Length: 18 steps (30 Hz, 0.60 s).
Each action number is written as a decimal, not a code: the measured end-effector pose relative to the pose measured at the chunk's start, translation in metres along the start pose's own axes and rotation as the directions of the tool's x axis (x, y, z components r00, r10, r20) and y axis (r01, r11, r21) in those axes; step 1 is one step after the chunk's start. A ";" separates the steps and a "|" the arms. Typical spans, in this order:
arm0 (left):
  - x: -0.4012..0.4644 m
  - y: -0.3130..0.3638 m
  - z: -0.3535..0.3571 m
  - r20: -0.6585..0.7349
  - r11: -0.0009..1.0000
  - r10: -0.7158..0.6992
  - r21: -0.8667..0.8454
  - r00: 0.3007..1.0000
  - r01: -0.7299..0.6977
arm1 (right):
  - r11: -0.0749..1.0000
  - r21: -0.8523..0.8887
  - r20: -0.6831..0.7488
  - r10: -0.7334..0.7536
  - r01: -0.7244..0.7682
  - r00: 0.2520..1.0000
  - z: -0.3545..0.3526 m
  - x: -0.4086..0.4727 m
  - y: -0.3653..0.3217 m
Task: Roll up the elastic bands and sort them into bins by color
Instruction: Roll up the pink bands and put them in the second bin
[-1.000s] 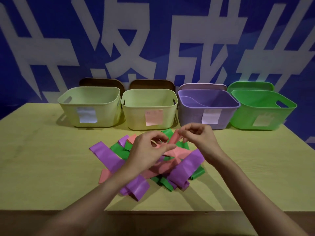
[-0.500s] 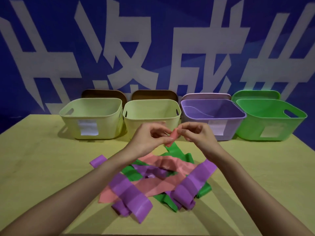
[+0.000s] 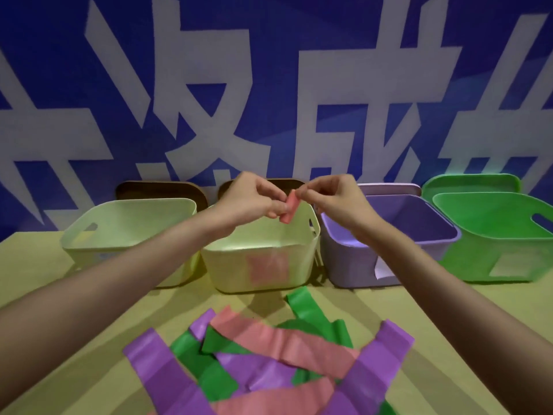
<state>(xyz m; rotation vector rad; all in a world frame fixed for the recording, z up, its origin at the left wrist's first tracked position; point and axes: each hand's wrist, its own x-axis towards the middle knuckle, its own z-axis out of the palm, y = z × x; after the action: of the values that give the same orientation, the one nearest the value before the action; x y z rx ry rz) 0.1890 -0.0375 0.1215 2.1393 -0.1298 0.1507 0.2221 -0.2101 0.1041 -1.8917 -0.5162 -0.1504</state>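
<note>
Both my left hand [image 3: 254, 196] and right hand [image 3: 335, 199] pinch the pink roll [image 3: 289, 209] above the pink-labelled bin [image 3: 311, 250]; loosen unevenly and it could unroll or miss.

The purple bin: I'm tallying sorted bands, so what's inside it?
The purple bin shows bare walls and no band in the part that is visible. The right hand and its forearm cover the near left corner and much of the floor, so a roll could lie hidden there.
</note>
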 end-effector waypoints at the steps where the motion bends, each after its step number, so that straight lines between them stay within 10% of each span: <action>1: 0.010 -0.002 0.000 0.006 1.000 -0.025 0.000 1.000 0.025 | 0.999 -0.032 -0.004 -0.005 0.005 1.000 -0.001 0.007 0.004; 10: 0.086 -0.069 0.031 0.213 0.763 -0.578 -0.203 0.788 0.614 | 0.845 -0.533 0.026 -0.021 0.031 0.999 0.010 0.053 0.083; 18: 0.119 -0.107 0.078 0.220 0.742 -0.649 -0.023 0.728 0.669 | 0.810 -0.586 0.074 0.012 0.034 0.997 0.015 0.067 0.112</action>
<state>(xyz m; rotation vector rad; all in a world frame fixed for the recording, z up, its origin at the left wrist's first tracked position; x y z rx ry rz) 0.3270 -0.0498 0.0099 1.9647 0.5103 -0.4871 0.3270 -0.2102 0.0255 -2.5123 -0.5737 -0.2738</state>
